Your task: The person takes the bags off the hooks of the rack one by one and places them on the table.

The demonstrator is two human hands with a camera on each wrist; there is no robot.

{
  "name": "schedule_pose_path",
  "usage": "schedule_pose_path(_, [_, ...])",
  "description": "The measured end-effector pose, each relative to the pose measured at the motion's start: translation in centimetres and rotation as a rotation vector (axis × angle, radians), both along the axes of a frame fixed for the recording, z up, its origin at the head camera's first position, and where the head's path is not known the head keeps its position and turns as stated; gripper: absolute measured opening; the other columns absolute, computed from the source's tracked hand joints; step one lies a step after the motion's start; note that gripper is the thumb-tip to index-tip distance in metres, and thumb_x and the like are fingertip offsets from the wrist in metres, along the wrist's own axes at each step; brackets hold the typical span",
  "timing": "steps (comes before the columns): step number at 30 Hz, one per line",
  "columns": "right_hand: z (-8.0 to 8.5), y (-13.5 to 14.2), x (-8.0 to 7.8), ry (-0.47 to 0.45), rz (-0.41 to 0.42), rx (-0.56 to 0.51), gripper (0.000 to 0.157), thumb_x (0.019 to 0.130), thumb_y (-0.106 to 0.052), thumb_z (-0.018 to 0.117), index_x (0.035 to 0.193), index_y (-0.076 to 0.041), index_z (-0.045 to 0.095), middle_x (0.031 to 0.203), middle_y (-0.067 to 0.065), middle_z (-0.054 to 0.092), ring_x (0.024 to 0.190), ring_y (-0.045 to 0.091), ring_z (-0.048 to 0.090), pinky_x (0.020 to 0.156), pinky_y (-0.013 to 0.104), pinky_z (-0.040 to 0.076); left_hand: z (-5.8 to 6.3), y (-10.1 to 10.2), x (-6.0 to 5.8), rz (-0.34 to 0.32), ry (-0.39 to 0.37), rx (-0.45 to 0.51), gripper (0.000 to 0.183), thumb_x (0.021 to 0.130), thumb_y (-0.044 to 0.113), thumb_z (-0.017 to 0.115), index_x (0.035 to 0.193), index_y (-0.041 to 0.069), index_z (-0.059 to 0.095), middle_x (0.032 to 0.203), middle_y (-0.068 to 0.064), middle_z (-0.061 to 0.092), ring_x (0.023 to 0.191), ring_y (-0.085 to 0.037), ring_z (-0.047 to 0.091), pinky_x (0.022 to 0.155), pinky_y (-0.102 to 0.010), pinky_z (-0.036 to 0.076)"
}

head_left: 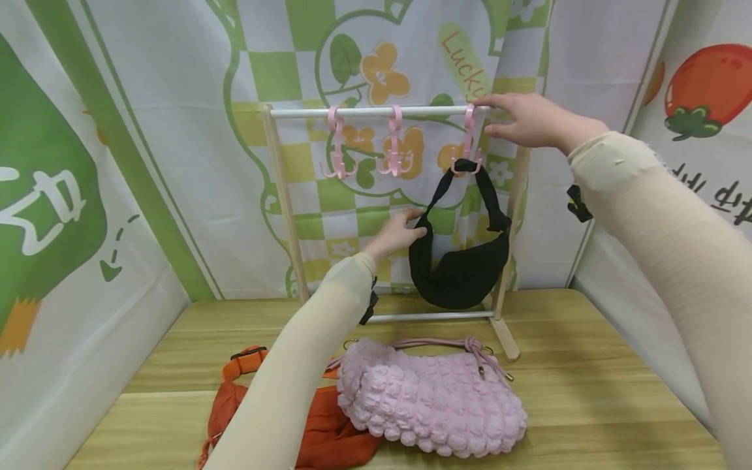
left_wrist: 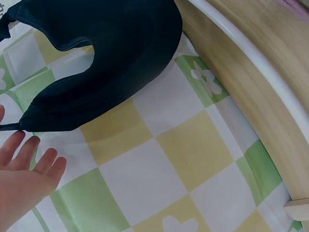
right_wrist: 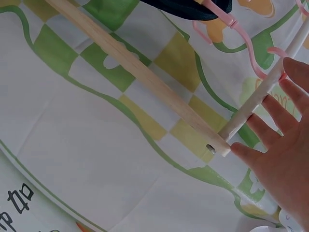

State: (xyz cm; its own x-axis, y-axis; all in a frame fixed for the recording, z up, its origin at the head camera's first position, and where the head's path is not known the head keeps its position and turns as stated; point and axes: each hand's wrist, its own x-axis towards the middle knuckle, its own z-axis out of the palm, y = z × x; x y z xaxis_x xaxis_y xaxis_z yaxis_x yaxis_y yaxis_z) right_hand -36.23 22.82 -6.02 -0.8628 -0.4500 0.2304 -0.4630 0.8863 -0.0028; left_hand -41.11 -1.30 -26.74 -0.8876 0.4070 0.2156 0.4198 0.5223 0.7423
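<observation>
A black shoulder bag (head_left: 461, 271) hangs by its strap from the rightmost pink hook (head_left: 468, 134) on a white rail (head_left: 364, 112). My left hand (head_left: 399, 234) is at the bag's left side, where strap meets body. In the left wrist view, the fingers (left_wrist: 46, 162) of that hand are spread and loosely bent by the bag's narrow end; part of the hand is cut off. My right hand (head_left: 531, 119) is at the rail's right end, beside the hook's top. Its fingers (right_wrist: 273, 113) reach straight along the rail in the right wrist view, with the thumb apart from them.
Two more pink hooks, a left one (head_left: 337, 147) and a middle one (head_left: 394, 143), hang on the rail. A pink puffy bag (head_left: 435, 398) and an orange-red bag (head_left: 335, 431) lie on the wooden table (head_left: 587, 365) in front of the rack. My left forearm covers part of the orange-red one.
</observation>
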Motion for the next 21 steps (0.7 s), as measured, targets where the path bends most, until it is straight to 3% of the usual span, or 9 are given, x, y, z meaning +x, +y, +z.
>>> schedule_pose_path(12, [-0.05, 0.09, 0.0, -0.011, 0.0, -0.008, 0.058, 0.102, -0.032, 0.039, 0.153, -0.019, 0.016, 0.154, 0.024, 0.02, 0.136, 0.051, 0.024, 0.108, 0.065, 0.02, 0.23, 0.48, 0.09, -0.065, 0.031, 0.025, 0.054, 0.097, 0.014, 0.052, 0.146, 0.007, 0.033, 0.147, -0.014, 0.041, 0.137, -0.031, 0.034, 0.113, -0.041, 0.031])
schedule_pose_path(21, [0.02, 0.2, -0.15, -0.012, 0.007, 0.001, 0.058, 0.102, -0.034, 0.038, 0.153, -0.018, 0.016, 0.154, 0.024, 0.019, 0.136, 0.051, 0.023, 0.109, 0.065, 0.019, 0.28, 0.34, 0.2, -0.042, 0.028, 0.024, 0.054, 0.096, 0.021, 0.054, 0.145, 0.008, 0.035, 0.135, -0.016, 0.05, 0.13, -0.032, 0.042, 0.104, -0.044, 0.04])
